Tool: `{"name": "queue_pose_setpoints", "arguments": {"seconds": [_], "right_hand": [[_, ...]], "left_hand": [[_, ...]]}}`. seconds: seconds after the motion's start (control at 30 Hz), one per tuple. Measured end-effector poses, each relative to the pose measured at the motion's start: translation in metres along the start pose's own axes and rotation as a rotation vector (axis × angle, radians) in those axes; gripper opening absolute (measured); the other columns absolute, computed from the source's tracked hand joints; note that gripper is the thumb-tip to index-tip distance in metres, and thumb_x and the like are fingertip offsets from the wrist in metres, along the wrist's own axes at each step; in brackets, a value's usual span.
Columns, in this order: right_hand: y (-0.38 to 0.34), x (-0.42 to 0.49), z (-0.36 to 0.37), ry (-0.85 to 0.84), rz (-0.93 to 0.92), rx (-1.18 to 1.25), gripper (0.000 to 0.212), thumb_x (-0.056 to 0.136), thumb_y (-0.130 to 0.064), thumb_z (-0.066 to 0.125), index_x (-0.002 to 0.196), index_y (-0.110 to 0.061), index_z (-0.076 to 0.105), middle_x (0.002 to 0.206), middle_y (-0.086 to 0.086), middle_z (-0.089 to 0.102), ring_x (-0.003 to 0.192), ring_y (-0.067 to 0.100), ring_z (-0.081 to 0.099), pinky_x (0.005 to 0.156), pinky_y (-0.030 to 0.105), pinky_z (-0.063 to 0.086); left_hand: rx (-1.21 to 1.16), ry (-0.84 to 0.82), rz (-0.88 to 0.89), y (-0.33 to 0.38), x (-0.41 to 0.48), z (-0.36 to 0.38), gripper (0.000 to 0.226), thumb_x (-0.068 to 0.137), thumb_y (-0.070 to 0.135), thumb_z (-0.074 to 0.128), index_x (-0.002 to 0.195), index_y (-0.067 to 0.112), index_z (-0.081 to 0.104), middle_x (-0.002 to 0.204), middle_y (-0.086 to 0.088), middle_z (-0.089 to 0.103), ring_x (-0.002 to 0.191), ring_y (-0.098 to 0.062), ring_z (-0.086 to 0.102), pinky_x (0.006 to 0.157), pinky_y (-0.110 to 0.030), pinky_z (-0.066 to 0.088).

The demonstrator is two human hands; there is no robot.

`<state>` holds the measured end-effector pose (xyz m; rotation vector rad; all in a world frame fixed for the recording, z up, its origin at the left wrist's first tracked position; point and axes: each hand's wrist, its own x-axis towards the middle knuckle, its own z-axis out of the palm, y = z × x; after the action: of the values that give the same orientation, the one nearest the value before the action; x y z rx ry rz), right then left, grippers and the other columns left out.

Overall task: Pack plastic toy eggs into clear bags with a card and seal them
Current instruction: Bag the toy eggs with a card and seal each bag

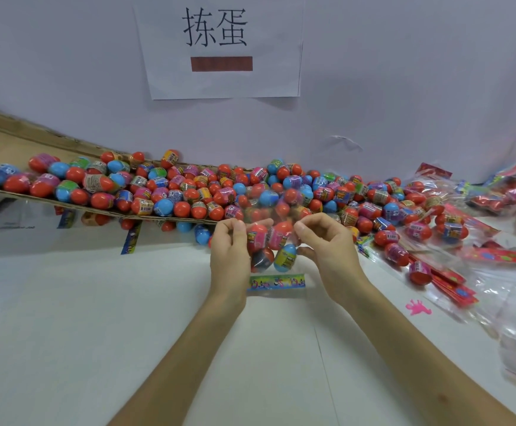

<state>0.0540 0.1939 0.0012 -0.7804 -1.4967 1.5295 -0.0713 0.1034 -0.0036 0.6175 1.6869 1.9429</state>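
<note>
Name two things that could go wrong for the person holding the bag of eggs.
The left hand and right hand only pinch the clear bag by its sides while the eggs inside weigh on it; a slip might spill them. The loose egg pile sits behind on cardboard; a bump could send some rolling.

A single head-worn wide-angle view looks forward and down, close over the white table [66, 333] toward the wall [404, 87]
</note>
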Motion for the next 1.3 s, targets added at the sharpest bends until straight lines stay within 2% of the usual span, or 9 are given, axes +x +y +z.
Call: {"name": "queue_pose_setpoints", "arguments": {"seconds": [0.1,0.23,0.47,0.63,0.77,0.87,1.03,1.17,1.3], "right_hand": [[0.003,0.001,0.001,-0.017,0.000,0.028,0.010,0.098,-0.008,0.064,0.095,-0.013,0.072,0.090,0.002,0.073,0.087,0.018,0.072,0.073,0.032,0.061],[0.002,0.002,0.000,-0.061,0.033,0.098,0.025,0.101,-0.004,0.057,0.107,-0.017,0.078,0.106,0.002,0.076,0.097,0.018,0.074,0.075,0.030,0.061],[-0.002,0.002,-0.003,-0.072,0.069,0.156,0.035,0.102,0.000,0.052,0.091,-0.016,0.081,0.107,0.007,0.074,0.096,0.022,0.069,0.083,0.043,0.061],[-0.003,0.003,-0.005,-0.020,0.062,0.141,0.034,0.102,0.000,0.051,0.093,-0.014,0.080,0.105,0.005,0.075,0.098,0.019,0.069,0.086,0.042,0.060],[-0.004,0.002,-0.005,-0.024,0.060,0.154,0.034,0.102,0.000,0.050,0.092,-0.013,0.079,0.103,0.004,0.075,0.095,0.018,0.071,0.083,0.040,0.061],[-0.003,0.002,-0.004,-0.037,0.048,0.162,0.032,0.101,0.001,0.050,0.090,-0.010,0.078,0.102,0.007,0.074,0.095,0.020,0.069,0.082,0.042,0.060],[-0.005,0.001,-0.004,-0.041,0.040,0.161,0.030,0.099,-0.001,0.052,0.085,-0.013,0.076,0.095,0.001,0.072,0.088,0.013,0.066,0.072,0.031,0.059],[-0.005,0.000,-0.004,-0.076,0.092,0.168,0.021,0.096,-0.006,0.060,0.098,-0.016,0.078,0.105,0.006,0.073,0.098,0.022,0.069,0.084,0.044,0.059],[-0.010,-0.002,-0.004,-0.105,0.102,0.180,0.024,0.096,-0.005,0.058,0.087,-0.015,0.078,0.101,0.005,0.074,0.093,0.020,0.071,0.069,0.037,0.063]], "left_hand": [[0.035,0.009,-0.010,-0.002,0.002,-0.001,0.024,0.112,0.040,0.038,0.100,0.028,0.056,0.101,0.003,0.073,0.092,-0.011,0.073,0.070,-0.030,0.062],[-0.018,-0.084,-0.026,0.000,0.003,-0.002,0.023,0.111,0.040,0.038,0.100,0.026,0.053,0.111,-0.005,0.070,0.100,-0.022,0.074,0.063,-0.029,0.062],[-0.286,-0.259,-0.095,0.008,-0.002,-0.002,0.020,0.111,0.028,0.043,0.098,0.014,0.046,0.104,0.002,0.079,0.093,-0.022,0.077,0.063,-0.035,0.063],[-0.279,-0.349,-0.123,0.011,-0.002,-0.004,0.048,0.086,0.043,0.070,0.126,0.019,0.062,0.112,0.001,0.078,0.098,-0.022,0.077,0.070,-0.034,0.063],[-0.275,-0.428,-0.149,0.008,-0.002,-0.006,0.024,0.097,0.019,0.064,0.119,0.024,0.074,0.120,-0.005,0.075,0.105,-0.022,0.075,0.078,-0.036,0.064],[-0.323,-0.454,-0.191,0.009,-0.002,-0.007,0.028,0.099,0.010,0.054,0.103,0.023,0.078,0.114,-0.006,0.075,0.105,-0.022,0.073,0.079,-0.038,0.062],[-0.348,-0.488,-0.273,0.009,-0.004,-0.007,0.031,0.098,0.012,0.054,0.091,0.026,0.081,0.103,-0.004,0.077,0.093,-0.020,0.074,0.079,-0.040,0.059],[-0.353,-0.520,-0.271,0.011,-0.006,-0.006,0.023,0.092,0.016,0.061,0.091,0.027,0.082,0.106,-0.003,0.077,0.097,-0.019,0.074,0.082,-0.043,0.058],[-0.392,-0.557,-0.279,0.011,-0.006,-0.009,0.025,0.094,0.016,0.056,0.089,0.024,0.079,0.111,-0.006,0.075,0.102,-0.022,0.072,0.086,-0.048,0.058]]}}
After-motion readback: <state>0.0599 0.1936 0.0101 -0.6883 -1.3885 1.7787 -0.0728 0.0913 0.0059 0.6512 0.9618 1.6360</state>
